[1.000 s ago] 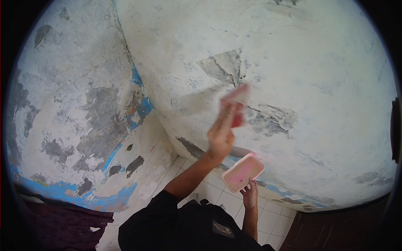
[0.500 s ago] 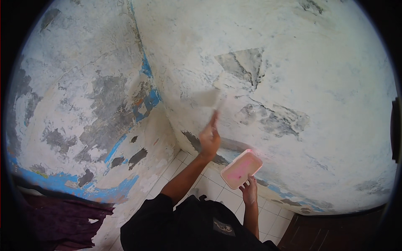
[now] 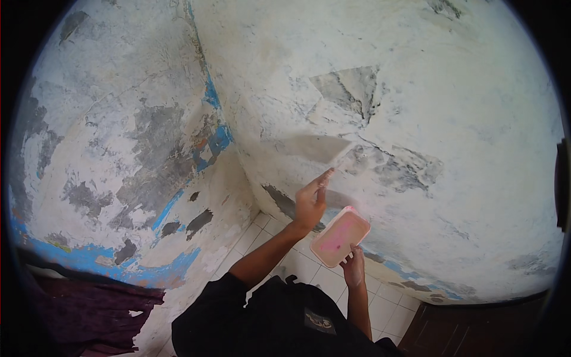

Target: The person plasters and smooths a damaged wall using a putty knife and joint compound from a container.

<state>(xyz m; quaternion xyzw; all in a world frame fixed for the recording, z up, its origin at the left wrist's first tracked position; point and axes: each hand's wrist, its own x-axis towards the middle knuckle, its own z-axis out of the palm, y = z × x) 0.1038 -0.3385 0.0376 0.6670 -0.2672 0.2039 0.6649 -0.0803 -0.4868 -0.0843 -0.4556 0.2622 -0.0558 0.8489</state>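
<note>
Near the wall (image 3: 476, 119), the left hand (image 3: 311, 203) is pinching a thin, probably flexible blade (image 3: 341, 157); below it, the right hand (image 3: 354, 269) is gripping a likely light, stiff tray (image 3: 353, 228) by its rim, a sensible hold.

A head-worn fisheye camera looks down at both hands (image 3: 310, 206).

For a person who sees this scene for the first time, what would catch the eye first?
Probably the pale pink, shallow rectangular tray, held in the right hand at lower centre. Next, the left hand, to its upper left, near the patchy white-and-grey wall. Bright blue paint patches stand out along the room corner, left of centre.
</note>
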